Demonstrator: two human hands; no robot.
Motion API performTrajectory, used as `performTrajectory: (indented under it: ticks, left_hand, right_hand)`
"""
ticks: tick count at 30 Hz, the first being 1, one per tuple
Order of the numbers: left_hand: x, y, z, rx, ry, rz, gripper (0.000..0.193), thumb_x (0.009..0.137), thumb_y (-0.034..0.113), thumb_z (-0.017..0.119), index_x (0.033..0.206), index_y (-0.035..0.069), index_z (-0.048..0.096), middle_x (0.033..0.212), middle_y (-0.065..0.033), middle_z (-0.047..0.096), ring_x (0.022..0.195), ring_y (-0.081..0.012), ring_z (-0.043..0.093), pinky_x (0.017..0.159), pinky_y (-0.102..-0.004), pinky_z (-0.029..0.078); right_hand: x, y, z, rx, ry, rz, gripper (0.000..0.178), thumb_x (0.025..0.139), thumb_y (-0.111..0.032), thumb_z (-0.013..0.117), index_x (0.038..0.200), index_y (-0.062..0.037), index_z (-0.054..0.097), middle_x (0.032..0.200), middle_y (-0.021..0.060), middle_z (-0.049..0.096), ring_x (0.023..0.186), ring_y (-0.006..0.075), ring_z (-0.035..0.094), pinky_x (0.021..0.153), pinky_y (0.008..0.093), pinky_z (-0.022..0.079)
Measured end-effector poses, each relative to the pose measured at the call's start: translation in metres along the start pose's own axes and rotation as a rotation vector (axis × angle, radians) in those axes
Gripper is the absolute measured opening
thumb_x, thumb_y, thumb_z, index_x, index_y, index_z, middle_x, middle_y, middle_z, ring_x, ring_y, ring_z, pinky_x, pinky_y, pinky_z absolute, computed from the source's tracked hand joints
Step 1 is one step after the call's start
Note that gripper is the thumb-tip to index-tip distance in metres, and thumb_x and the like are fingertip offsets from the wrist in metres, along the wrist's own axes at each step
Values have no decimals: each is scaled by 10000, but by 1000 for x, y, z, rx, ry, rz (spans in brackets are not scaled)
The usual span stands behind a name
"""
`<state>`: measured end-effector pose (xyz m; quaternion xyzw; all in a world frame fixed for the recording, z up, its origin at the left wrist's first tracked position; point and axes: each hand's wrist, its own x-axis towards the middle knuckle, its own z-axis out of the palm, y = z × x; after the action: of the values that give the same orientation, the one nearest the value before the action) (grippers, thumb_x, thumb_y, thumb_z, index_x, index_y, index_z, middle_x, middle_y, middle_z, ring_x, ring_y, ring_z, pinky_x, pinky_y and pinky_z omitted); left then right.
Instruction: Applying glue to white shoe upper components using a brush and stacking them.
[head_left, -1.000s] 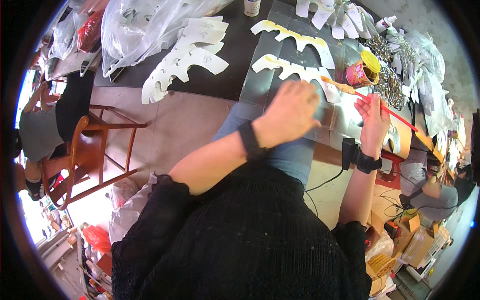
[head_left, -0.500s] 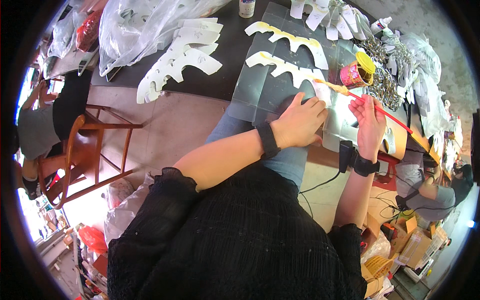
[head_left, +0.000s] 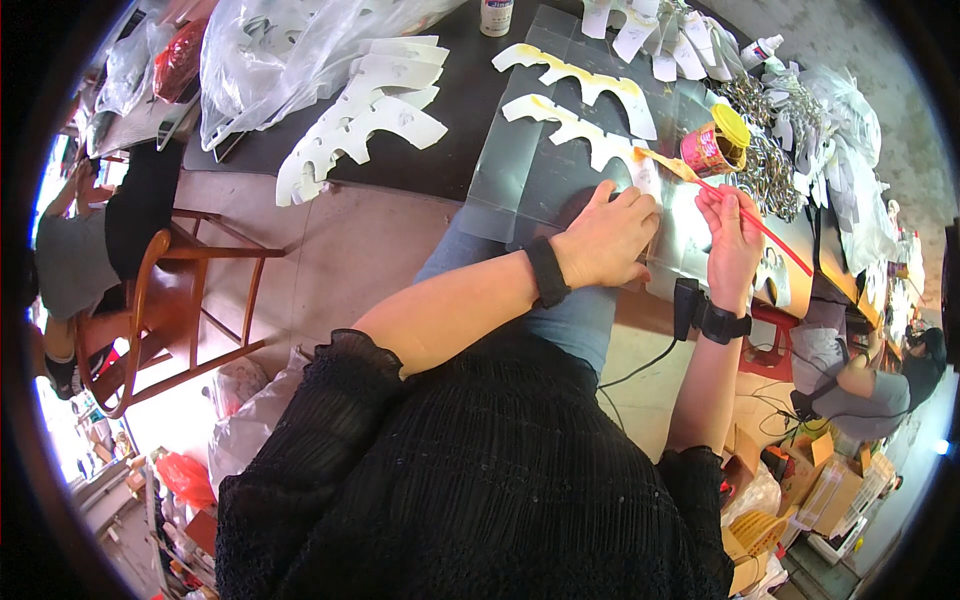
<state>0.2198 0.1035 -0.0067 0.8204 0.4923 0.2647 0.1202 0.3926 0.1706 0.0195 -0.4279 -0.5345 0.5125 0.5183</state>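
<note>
My right hand (head_left: 733,235) grips the thin red handle of a glue brush (head_left: 745,210), its bristles coated in yellow-orange paste. The brush tip touches the right end of a curved, notched white cutout (head_left: 575,125). Beside that same end, my left hand (head_left: 607,238) lies with fingers spread and bent, the fingertips on or close to the piece. Yellowish paste streaks the cutout's upper edge. Farther off, a similar white cutout (head_left: 580,75) carries more paste along its edge. Both pieces rest on a clear plastic sheet (head_left: 497,170). A red tin with a yellow lid (head_left: 705,152) stands right of them.
A fanned stack of white cutouts (head_left: 365,115) lies left on the dark table, beside a big plastic bag (head_left: 260,70). More white pieces, metal chains (head_left: 780,180) and a white bottle (head_left: 494,16) stand around. Other people sit left and right; a wooden chair (head_left: 150,310) is at left.
The near white cutout has shifted slightly away and to the right. My right hand and the brush have moved a little left, and the brush tip sits slightly farther away.
</note>
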Motion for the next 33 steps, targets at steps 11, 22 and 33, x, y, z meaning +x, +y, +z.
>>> performTrajectory:
  ticks: [11,22,33]
  left_hand:
    - [-3,-5,2,38,132,26,204,689,70,567,890,63,533,886,-60,505,921,-235,477,799,-343,385]
    - [1,-12,10,51,225,92,84,731,59,501,811,50,526,818,-68,489,858,-239,493,752,-321,438]
    - [6,-10,15,309,259,167,70,716,117,523,762,66,517,782,-53,496,778,-185,527,639,-276,457]
  right_hand:
    - [-10,-7,-15,-23,-97,7,204,920,-125,449,1010,46,511,950,120,564,869,180,579,841,334,486]
    - [-17,-13,-19,-22,-125,80,214,923,-133,440,1017,48,505,949,126,564,866,183,581,827,338,495]
    - [-14,-14,-24,-12,-199,100,223,924,-150,445,1027,38,508,953,118,564,868,186,582,825,343,493]
